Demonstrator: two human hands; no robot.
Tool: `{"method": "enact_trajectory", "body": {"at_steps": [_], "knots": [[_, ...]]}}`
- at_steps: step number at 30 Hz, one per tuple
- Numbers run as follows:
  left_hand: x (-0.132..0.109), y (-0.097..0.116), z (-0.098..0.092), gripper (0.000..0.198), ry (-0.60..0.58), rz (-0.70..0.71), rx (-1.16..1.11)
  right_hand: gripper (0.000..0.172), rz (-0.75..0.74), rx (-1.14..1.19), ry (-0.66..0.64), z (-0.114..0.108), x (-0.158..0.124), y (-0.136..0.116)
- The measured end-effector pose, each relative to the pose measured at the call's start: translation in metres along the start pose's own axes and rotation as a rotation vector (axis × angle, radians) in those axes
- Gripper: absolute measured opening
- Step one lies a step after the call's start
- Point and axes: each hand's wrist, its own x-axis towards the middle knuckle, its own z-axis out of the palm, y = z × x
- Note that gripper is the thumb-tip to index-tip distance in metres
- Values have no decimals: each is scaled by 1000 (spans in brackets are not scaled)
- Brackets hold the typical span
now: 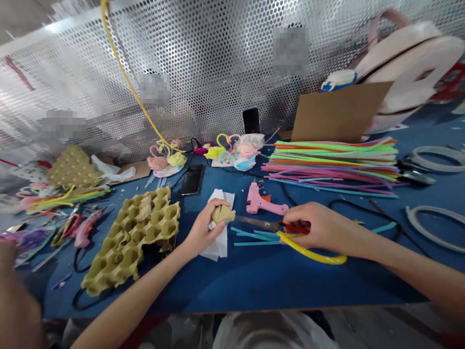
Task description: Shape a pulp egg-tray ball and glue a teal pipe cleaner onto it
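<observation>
Fingers of left hand (pixel 202 230) closed firmly around small carton piece (pixel 222 214), fingers of right hand (pixel 321 228) closed around scissors (pixel 259 223) just beside this piece, with danger of cut skin if blades slip on stiff carton.

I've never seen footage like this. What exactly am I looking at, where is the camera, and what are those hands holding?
There's no machine here. This is a single camera worn on a person's head, looking forward and down at their own two bare hands. The left hand grips a piece of egg carton above some white paper. The right hand holds scissors with red handles, their blades pointing towards that piece. Also on the blue table lie a larger egg carton tray, a pink glue gun and a bundle of coloured flexible strips.
</observation>
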Motion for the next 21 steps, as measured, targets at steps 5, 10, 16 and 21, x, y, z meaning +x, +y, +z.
{"method": "enact_trajectory", "body": {"at_steps": [5,10,16,21], "knots": [[2,4,2,30,56,-70,-32,14,-53,-190,133,-4,-2,-4],[3,7,1,29,58,-125,-81,14,-120,-401,211,3,-4,-1],[1,5,3,27,56,-187,-53,15,-173,-587,284,15,-4,2],[2,-2,-2,28,131,-189,-35,13,-103,-406,237,9,-3,3]]}}
